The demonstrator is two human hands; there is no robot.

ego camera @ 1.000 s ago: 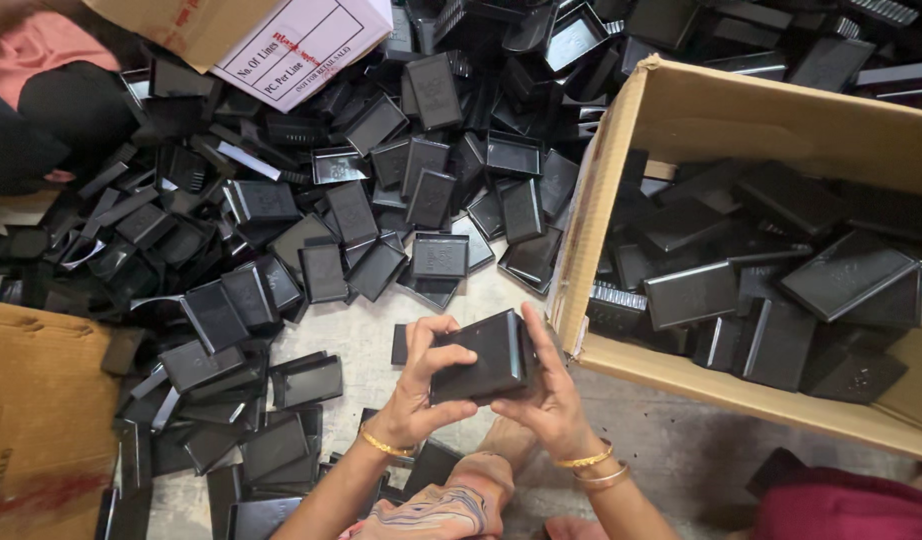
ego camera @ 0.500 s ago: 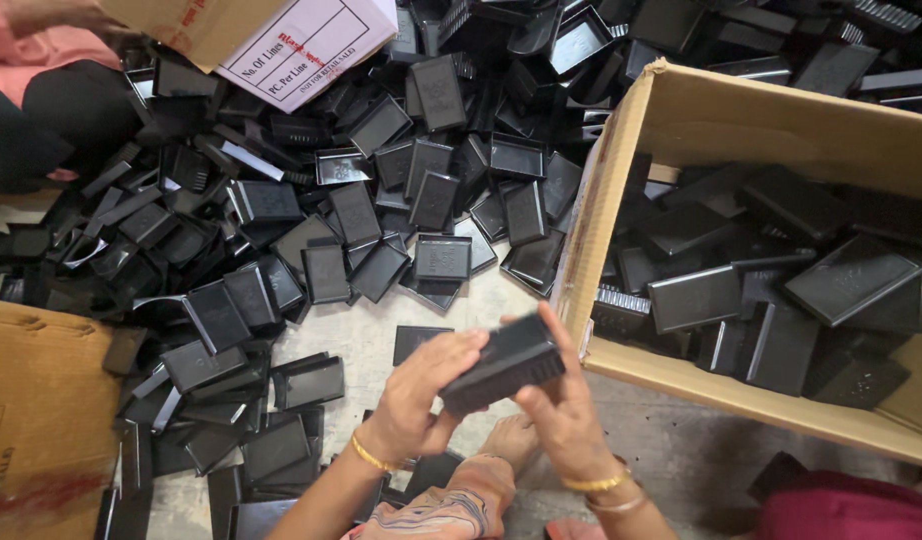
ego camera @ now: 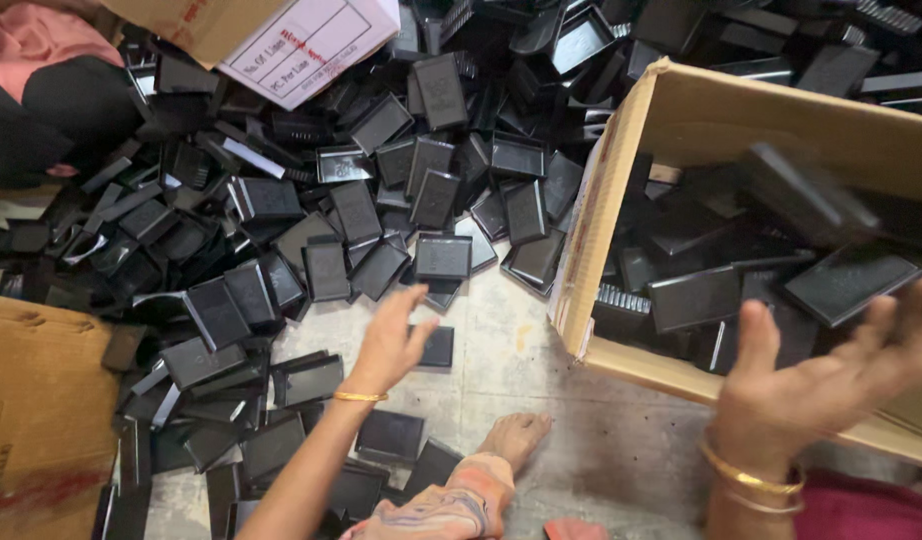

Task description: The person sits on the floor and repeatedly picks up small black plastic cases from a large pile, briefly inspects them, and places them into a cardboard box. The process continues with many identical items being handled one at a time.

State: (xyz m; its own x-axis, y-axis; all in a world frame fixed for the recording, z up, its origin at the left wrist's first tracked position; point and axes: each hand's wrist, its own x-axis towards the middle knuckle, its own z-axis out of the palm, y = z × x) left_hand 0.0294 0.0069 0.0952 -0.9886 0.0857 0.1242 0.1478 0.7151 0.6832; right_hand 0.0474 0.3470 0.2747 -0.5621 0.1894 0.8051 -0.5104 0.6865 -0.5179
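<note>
Both hands are empty w/ fingers spread: left hand (ego camera: pixel 391 340) hovers over the floor (ego camera: pixel 541 400) just above a lone black plastic tray (ego camera: pixel 436 347), right hand (ego camera: pixel 831 385) is raised at the near wall of the cardboard box (ego camera: pixel 621 160), where a blurred black tray (ego camera: pixel 801 195) is mid-air over the trays already inside. A big heap of black trays (ego camera: pixel 311 220) covers the floor to the left & ahead; a bare foot (ego camera: pixel 516 440) rests by the left forearm. Second carton w/ white label (ego camera: pixel 291 40) sits top left, another brown box (ego camera: pixel 41 410) at lower left.
</note>
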